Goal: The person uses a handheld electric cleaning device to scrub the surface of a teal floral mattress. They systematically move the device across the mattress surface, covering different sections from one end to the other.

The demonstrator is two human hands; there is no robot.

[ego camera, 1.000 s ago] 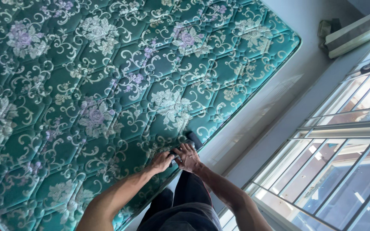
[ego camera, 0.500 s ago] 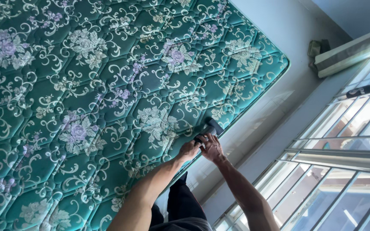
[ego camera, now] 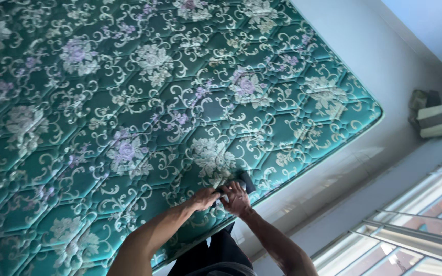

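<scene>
Fingers of both hands are curled in close together, meeting at one small dark object (ego camera: 246,181) that lies on the quilted top of the mattress (ego camera: 129,112) near its edge. The left hand (ego camera: 204,198) has its fingers bent down onto the fabric just beside that object; the right hand (ego camera: 236,198) has its fingers narrowed around the object's near end, though the exact grip is too small to tell. There are two hands, one dark object and one teal mattress with pale flower patterns. A light floor (ego camera: 333,174) and window bars (ego camera: 410,235) lie beyond it.
</scene>
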